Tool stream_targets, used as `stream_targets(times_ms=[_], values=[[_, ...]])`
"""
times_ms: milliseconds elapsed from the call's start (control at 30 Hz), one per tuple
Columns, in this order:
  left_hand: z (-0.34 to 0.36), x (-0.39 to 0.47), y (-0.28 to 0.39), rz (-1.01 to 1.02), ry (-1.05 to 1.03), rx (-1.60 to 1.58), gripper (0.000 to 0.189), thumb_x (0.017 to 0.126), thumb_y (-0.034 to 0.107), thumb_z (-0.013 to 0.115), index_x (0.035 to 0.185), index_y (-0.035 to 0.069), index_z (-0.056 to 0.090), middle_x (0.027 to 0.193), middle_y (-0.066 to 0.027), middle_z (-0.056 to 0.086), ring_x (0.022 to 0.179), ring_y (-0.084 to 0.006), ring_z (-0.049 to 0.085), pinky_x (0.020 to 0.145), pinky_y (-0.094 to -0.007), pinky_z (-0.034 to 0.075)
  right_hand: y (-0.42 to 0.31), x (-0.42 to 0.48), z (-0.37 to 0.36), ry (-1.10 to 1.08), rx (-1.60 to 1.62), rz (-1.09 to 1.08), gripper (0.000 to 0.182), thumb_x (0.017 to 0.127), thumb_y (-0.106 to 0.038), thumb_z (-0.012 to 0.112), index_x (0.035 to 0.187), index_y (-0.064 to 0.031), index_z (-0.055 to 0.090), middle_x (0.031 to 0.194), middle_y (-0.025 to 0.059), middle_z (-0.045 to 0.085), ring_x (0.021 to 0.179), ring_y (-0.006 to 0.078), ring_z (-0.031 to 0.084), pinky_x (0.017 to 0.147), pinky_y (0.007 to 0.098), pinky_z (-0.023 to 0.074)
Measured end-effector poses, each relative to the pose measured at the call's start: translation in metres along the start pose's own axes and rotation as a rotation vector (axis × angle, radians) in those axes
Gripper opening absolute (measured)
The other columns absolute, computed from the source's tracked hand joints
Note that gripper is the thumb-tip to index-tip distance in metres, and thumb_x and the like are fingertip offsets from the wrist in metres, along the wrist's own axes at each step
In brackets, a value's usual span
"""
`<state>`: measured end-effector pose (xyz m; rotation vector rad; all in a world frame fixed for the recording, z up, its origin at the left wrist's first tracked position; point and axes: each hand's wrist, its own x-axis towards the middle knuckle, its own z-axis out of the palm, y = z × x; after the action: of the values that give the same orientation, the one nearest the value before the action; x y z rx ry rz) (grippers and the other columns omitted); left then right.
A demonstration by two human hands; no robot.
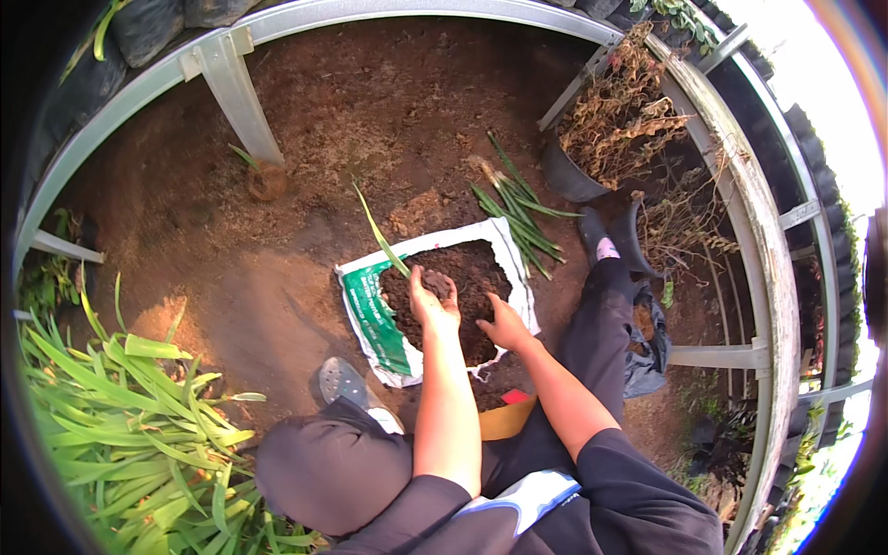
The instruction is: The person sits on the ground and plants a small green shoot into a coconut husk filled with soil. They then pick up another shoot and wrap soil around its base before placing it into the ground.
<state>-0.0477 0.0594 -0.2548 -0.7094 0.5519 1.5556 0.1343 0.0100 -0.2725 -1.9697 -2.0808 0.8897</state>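
My left hand (435, 303) is cupped, palm up, around a clump of dark soil (436, 282). A single long green leaf (381, 237) sticks out past its fingers towards the upper left; where the leaf meets the soil is hidden. Below lies a cut-open white and green plastic sack (378, 333) with dark, crumbly soil (479, 270) in it. My right hand (508, 323) is over the sack's right side, thumb and fingers apart and nothing held. Its fingertips are at the soil; whether they touch it I cannot tell.
Loose long-leaved plants (520, 211) lie beyond the sack. A round soil ball with a leaf (267, 182) rests by a metal post (239, 104). Dried plants fill a dark pot (569, 170) near my right foot. Leafy green plants (146, 416) crowd the left.
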Motion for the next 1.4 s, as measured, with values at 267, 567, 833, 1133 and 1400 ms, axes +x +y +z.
stream_targets(times_ms=[267, 567, 833, 1133, 1400], values=[[-0.003, -0.005, 0.019, 0.030, 0.067, 0.020, 0.021, 0.088, 0.030, 0.080, 0.087, 0.015, 0.066, 0.079, 0.0019, 0.065, 0.073, -0.0153, 0.064, 0.071, -0.0343, 0.059, -0.014, -0.007, 0.048, 0.271, 0.060, 0.220, 0.078, 0.080, -0.012, 0.081, 0.148, -0.0067, 0.043, 0.140, 0.0243, 0.051, 0.132, 0.0437, 0.050, 0.112, 0.0465, 0.0429], [0.006, -0.013, 0.013, -0.061, 0.029, 0.047, 0.018, 0.089, 0.028, 0.079, 0.090, 0.015, 0.067, 0.081, 0.0019, 0.066, 0.074, -0.0162, 0.064, 0.071, -0.0359, 0.058, 0.007, -0.014, 0.075, 0.363, 0.124, 0.347, 0.084, 0.077, -0.012, 0.083, 0.151, -0.0077, 0.043, 0.149, 0.0303, 0.041, 0.139, 0.0481, 0.041, 0.117, 0.0508, 0.0368], [0.001, -0.010, 0.009, -0.214, -0.017, 0.004, 0.016, 0.092, 0.027, 0.077, 0.091, 0.013, 0.070, 0.083, -0.0016, 0.070, 0.074, -0.0201, 0.066, 0.072, -0.0384, 0.060, 0.010, -0.021, 0.079, 0.374, 0.101, 0.386, 0.085, 0.081, -0.023, 0.083, 0.152, -0.0041, 0.040, 0.147, 0.0329, 0.042, 0.134, 0.0500, 0.045, 0.115, 0.0526, 0.0390], [0.003, -0.013, 0.010, -0.219, -0.014, 0.081, 0.015, 0.091, 0.024, 0.076, 0.094, 0.011, 0.069, 0.088, -0.0021, 0.070, 0.083, -0.0192, 0.068, 0.076, -0.0403, 0.058, -0.014, -0.021, 0.067, 0.595, 0.091, 0.151, 0.060, 0.086, -0.015, 0.074, 0.140, -0.0045, 0.052, 0.135, 0.0217, 0.058, 0.124, 0.0405, 0.055, 0.106, 0.0481, 0.0470], [0.004, -0.011, -0.008, -0.254, 0.049, 0.153, 0.016, 0.091, 0.029, 0.078, 0.089, 0.015, 0.070, 0.084, 0.0005, 0.070, 0.077, -0.0191, 0.067, 0.074, -0.0401, 0.058, 0.116, -0.013, 0.074, 0.932, 0.799, 1.224, 0.024, 0.085, -0.009, 0.062, 0.101, 0.0058, 0.070, 0.097, 0.0218, 0.074, 0.086, 0.0319, 0.073, 0.077, 0.0438, 0.0550]])
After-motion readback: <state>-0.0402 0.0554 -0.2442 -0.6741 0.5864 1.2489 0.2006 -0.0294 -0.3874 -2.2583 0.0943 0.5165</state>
